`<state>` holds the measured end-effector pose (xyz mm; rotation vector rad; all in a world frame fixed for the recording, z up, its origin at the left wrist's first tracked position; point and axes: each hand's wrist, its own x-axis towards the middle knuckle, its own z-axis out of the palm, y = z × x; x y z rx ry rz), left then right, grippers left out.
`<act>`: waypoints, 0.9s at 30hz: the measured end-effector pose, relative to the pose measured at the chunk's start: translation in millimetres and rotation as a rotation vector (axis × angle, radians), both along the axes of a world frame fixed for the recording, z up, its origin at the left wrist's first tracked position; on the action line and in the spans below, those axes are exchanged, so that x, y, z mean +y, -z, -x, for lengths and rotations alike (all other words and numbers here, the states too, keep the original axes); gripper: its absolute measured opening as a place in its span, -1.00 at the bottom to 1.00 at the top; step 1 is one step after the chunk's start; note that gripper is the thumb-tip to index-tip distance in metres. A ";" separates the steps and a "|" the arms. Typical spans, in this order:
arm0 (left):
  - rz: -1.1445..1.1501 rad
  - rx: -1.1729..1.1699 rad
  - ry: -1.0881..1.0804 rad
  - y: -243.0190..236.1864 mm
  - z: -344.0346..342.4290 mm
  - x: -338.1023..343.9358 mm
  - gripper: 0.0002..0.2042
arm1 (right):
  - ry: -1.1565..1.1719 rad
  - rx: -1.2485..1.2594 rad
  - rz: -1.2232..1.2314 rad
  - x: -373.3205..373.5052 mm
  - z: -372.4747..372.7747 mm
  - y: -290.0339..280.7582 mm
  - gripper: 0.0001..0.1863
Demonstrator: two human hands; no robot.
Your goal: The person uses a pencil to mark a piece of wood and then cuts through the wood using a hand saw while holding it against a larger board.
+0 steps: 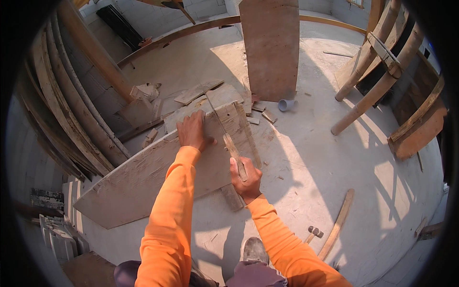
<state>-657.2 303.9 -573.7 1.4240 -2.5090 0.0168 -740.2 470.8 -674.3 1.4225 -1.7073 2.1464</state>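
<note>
The right hand (247,182) is closed around the wooden handle of a saw (234,155). The handle passes through the fist, and the blade extends from it away from the person, slanting slightly to the left. So most of the saw lies beyond the right hand, and its blade crosses the pale wooden board (138,184) near the board's right end.

The left hand (195,131) is placed on this same board, close to its far edge, just to the left of the blade. The fingers are bent and the thumb points toward the saw; I cannot tell whether the fingers grip the edge or only press on it. From the left hand, the longer part of the board spreads to the left and toward the person, while a shorter part is on the right, past the blade.

A small wood block (232,198) shows at the near edge of the board, below and left of the right hand. To the right of the person's shoe (255,250), a hammer (315,232) lies on the floor (291,210), just beside a curved wooden strip (337,225). Both are well apart from the hands.
</note>
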 end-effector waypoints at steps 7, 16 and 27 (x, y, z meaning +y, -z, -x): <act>0.006 -0.004 -0.008 0.7 -0.3 1.3 -0.22 | 0.009 -0.006 -0.023 1.0 -0.3 -0.8 -0.85; 0.005 -0.022 -0.005 -0.5 -1.4 1.5 -0.24 | 0.009 0.007 -0.022 0.9 1.5 2.0 -0.84; 0.004 -0.006 -0.009 2.3 -3.1 -6.5 -0.26 | 0.034 -0.059 -0.082 -2.7 -6.2 -10.4 -0.85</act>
